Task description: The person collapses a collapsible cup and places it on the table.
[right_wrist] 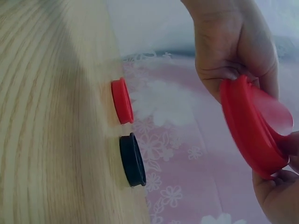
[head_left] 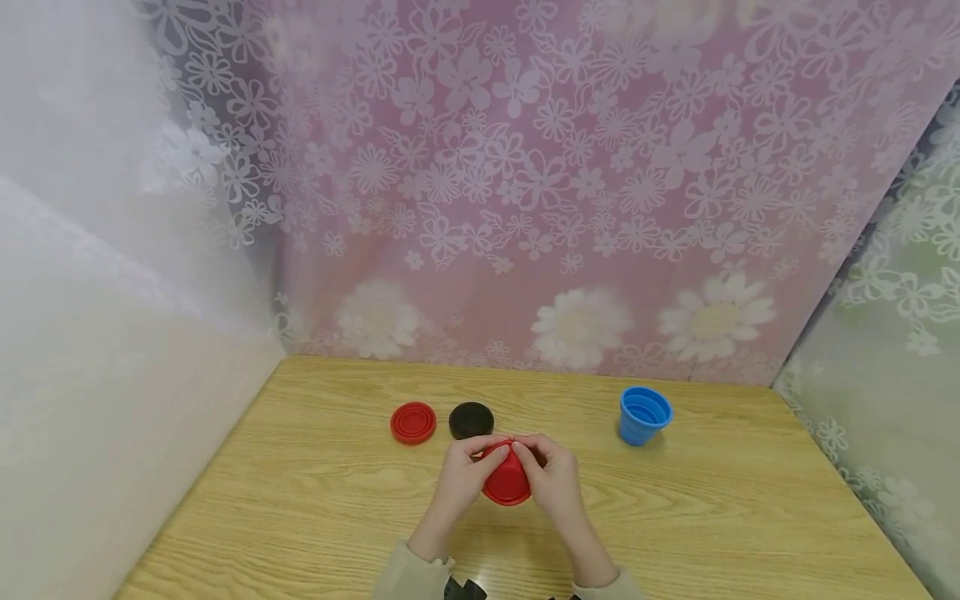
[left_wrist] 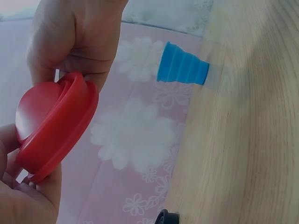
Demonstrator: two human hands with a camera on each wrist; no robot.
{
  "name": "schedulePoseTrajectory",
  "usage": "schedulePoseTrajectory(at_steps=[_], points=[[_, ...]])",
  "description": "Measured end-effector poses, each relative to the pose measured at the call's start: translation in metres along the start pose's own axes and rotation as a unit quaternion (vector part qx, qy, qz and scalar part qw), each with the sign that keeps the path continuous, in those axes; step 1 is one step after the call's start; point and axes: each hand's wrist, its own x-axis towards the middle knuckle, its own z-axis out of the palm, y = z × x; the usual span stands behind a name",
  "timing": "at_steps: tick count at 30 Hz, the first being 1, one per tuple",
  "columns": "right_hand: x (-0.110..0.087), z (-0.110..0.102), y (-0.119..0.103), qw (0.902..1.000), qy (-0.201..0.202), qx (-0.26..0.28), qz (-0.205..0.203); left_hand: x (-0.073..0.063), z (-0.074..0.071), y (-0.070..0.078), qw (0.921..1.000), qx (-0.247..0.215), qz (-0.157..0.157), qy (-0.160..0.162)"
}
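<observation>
Both hands hold a red collapsible cup (head_left: 507,483) above the front middle of the table, its base bulging out from the thick stacked rings. The left hand (head_left: 459,477) pinches one side of its rim, thumb on the outer face. On the opposite side the right hand (head_left: 557,482) pinches it the same way, and the two thumbs almost meet at the far edge. The left wrist view shows the cup (left_wrist: 60,128) tilted, with its rings folded together. Some fingertips are hidden behind the cup.
Behind the hands, a flat red collapsed cup (head_left: 413,423) lies on the wooden table (head_left: 315,500) beside a flat black one (head_left: 471,420). A blue cup (head_left: 641,421), extended to full height, stands at the right. Flowered curtains (head_left: 525,167) border the table.
</observation>
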Motion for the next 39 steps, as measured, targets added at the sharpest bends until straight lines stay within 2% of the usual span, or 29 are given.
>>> schedulePoseTrajectory(at_steps=[3, 6, 10, 13, 17, 21, 25, 28, 31, 35, 39], points=[[0.000, 0.003, 0.012, 0.9995, 0.011, -0.016, -0.025, 0.000, 0.001, 0.000, 0.9999, 0.003, 0.002, 0.010], [0.000, 0.006, 0.026, 0.9992, 0.015, -0.025, -0.026, 0.000, 0.002, 0.000, 0.9999, 0.000, 0.000, 0.017], [-0.001, 0.007, 0.031, 0.9969, 0.024, -0.051, -0.055, -0.001, 0.004, 0.001, 0.9997, 0.000, -0.006, 0.023], [-0.001, 0.007, 0.031, 0.9916, 0.031, -0.082, -0.095, 0.000, 0.004, 0.001, 0.9996, 0.009, -0.003, 0.027], [-0.001, 0.007, 0.033, 0.9800, 0.031, -0.133, -0.145, -0.001, 0.004, 0.001, 0.9993, 0.021, 0.001, 0.031], [0.000, 0.005, 0.035, 0.9722, 0.014, -0.170, -0.160, -0.001, 0.004, 0.000, 0.9989, 0.036, 0.000, 0.031], [0.001, 0.003, 0.033, 0.9779, -0.024, -0.164, -0.127, 0.000, 0.003, -0.003, 0.9987, 0.045, 0.005, 0.025], [0.001, 0.000, 0.031, 0.9878, -0.056, -0.125, -0.076, 0.001, 0.000, -0.005, 0.9990, 0.039, 0.010, 0.019], [0.002, -0.003, 0.030, 0.9931, -0.085, -0.076, -0.026, 0.002, -0.002, -0.007, 0.9992, 0.032, 0.015, 0.017], [0.003, -0.005, 0.032, 0.9927, -0.114, -0.038, 0.012, 0.004, -0.005, -0.007, 0.9993, 0.031, 0.011, 0.020], [0.005, -0.005, 0.034, 0.9928, -0.113, -0.022, 0.031, 0.004, -0.005, -0.006, 0.9987, 0.043, 0.013, 0.025]])
